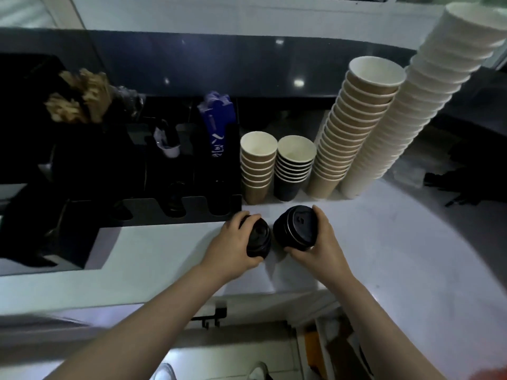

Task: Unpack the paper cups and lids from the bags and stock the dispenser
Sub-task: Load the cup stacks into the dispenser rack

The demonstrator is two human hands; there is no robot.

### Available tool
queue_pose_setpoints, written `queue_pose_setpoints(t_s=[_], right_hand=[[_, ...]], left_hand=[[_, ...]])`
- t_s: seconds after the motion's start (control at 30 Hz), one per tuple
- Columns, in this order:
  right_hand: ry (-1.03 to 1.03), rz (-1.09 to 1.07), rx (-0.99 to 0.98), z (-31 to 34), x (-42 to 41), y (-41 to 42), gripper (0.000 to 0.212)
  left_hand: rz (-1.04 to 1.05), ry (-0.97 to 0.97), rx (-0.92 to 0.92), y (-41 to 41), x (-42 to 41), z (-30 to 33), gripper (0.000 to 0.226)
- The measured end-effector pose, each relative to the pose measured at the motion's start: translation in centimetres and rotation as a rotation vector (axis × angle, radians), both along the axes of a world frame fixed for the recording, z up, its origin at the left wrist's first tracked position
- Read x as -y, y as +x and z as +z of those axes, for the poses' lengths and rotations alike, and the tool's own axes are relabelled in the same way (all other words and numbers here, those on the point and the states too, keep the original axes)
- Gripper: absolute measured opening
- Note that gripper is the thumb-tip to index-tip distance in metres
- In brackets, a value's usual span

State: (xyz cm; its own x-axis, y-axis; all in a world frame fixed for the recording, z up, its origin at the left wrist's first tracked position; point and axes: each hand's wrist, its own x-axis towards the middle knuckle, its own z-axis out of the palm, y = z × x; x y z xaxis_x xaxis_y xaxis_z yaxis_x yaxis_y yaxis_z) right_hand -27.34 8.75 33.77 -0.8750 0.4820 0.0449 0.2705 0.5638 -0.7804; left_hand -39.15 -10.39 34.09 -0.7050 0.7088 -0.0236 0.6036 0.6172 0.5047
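Observation:
My left hand point(233, 242) grips a short stack of black lids point(259, 239) just above the white counter. My right hand point(319, 242) grips a second, thicker stack of black lids point(296, 227) right beside it; the two stacks almost touch. Behind them stand four cup stacks: a short brown one point(258, 165), a short black one point(293, 168), a tall brown one point(354, 127) and a very tall white one point(428, 97). The black dispenser point(175, 209) with its rounded slots sits to the left of my hands.
The dispenser holds brown stirrers or napkins point(79, 97), a blue packet point(216, 119) and small white items. A dark raised ledge point(247, 58) runs behind everything. Black objects point(461, 185) lie at the counter's right. The counter's front edge point(247, 294) is near my forearms, floor below.

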Motion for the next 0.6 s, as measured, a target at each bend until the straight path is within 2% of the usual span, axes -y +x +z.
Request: queue_pose_setpoints(t_s=[0.27, 0.4, 0.6], right_hand=[[-0.003, 0.197, 0.024, 0.4, 10.5, -5.4, 0.105], [-0.012, 0.219, 0.076, 0.3, 14.6, -7.7, 0.111], [0.056, 0.193, 0.096, 0.4, 18.5, -9.9, 0.11]], left_hand=[[0.151, -0.017, 0.018, -3.2, 11.7, 0.7, 0.093], [0.198, -0.042, 0.009, -4.9, 16.1, 1.0, 0.093], [0.236, -0.022, 0.03, -6.3, 20.9, 1.1, 0.092]])
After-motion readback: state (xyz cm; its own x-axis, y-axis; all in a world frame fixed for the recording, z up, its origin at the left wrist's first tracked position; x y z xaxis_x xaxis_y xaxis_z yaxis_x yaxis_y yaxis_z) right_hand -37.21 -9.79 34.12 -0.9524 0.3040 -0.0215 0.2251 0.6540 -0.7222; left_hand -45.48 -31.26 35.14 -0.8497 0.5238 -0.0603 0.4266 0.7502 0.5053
